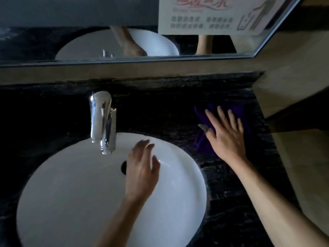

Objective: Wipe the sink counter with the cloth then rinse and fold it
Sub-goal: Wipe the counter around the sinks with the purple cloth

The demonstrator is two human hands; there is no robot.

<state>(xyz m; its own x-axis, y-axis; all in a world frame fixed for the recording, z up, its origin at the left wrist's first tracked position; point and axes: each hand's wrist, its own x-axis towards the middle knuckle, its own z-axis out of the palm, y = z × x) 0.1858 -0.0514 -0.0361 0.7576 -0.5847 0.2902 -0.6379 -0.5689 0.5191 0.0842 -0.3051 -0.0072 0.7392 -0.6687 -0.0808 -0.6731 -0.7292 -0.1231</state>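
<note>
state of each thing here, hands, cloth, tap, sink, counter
right hand: flat, fingers spread, pressing on the cloth
left hand: open, empty, over the sink basin
purple cloth: bunched, lying on the counter right of the sink
faucet: no water seen running
sink: white basin, no standing water, drain open
counter: dark stone, wetness cannot be told

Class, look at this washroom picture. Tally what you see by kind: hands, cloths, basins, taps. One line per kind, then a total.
Hands: 2, left hand over the basin, right hand flat on the cloth
Cloths: 1, purple cloth
Basins: 1, white basin
Taps: 1, chrome tap
Total: 5
</note>
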